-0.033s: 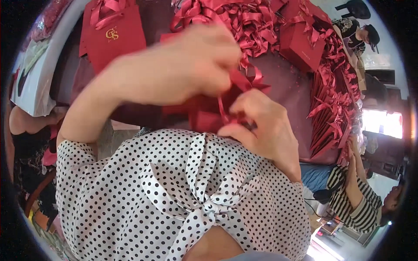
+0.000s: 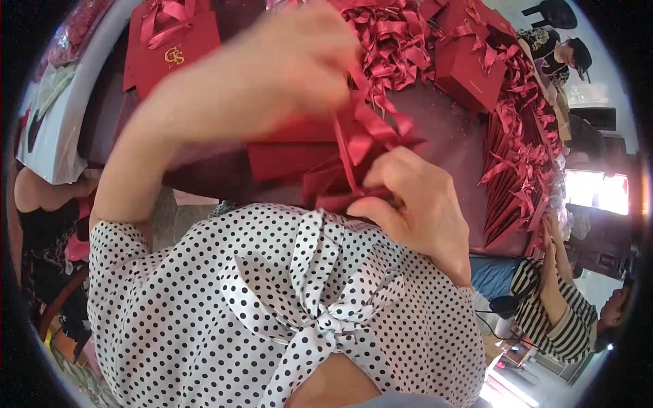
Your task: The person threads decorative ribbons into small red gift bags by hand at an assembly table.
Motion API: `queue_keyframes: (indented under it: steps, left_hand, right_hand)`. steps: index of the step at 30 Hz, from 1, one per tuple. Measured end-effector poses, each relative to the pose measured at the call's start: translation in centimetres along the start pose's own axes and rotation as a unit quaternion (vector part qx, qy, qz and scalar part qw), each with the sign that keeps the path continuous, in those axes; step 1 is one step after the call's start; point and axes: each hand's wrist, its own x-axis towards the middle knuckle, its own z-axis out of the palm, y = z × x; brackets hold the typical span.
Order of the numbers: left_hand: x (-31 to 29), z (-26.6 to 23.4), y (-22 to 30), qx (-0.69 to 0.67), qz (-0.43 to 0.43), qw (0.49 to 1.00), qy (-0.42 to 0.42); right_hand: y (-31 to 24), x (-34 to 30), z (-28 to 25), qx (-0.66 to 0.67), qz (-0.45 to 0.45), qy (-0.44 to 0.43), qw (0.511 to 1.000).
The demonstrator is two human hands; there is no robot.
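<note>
My left hand (image 2: 309, 64), smeared by motion, is raised over the table with its fingers closed. A red satin ribbon (image 2: 342, 146) runs taut from it down toward my right hand (image 2: 422, 197). Lower and closer to my body, the thumb and curled fingers of my right hand pinch the ribbon at the edge of a red paper bag (image 2: 282, 160). The bag lies between my hands at the table's near edge, partly hidden by the left forearm. Loose ribbon loops (image 2: 367, 129) stand up between the two hands.
Red ribbons (image 2: 394, 47) are heaped at the far middle. A red gift bag with gold lettering (image 2: 173, 54) stands far left, and a red box-shaped bag (image 2: 469, 75) far right. Ribboned flat bags (image 2: 517, 177) are stacked along the right. A person in stripes (image 2: 558, 313) sits at right.
My left hand has moved up and away from my body, drawing the ribbon longer. More of the red bag shows beneath it. My right hand has barely moved, shifting slightly right.
</note>
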Motion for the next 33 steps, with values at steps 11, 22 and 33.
queue_keyframes:
  steps: [11,22,33]
  left_hand:
    - [-4.0,6.4,0.7,-0.151,-0.297,0.91,0.246]
    - [-6.9,1.7,5.2,-0.199,-0.544,0.751,0.318]
    - [-14.9,2.5,-0.1,0.276,-0.484,0.782,0.279]
  right_hand:
    - [-0.7,-0.8,-0.5,-0.118,0.03,0.104,0.987]
    - [-3.4,6.8,1.3,0.057,-0.12,0.214,0.968]
    - [4.2,4.8,3.8,0.005,-0.134,0.157,0.979]
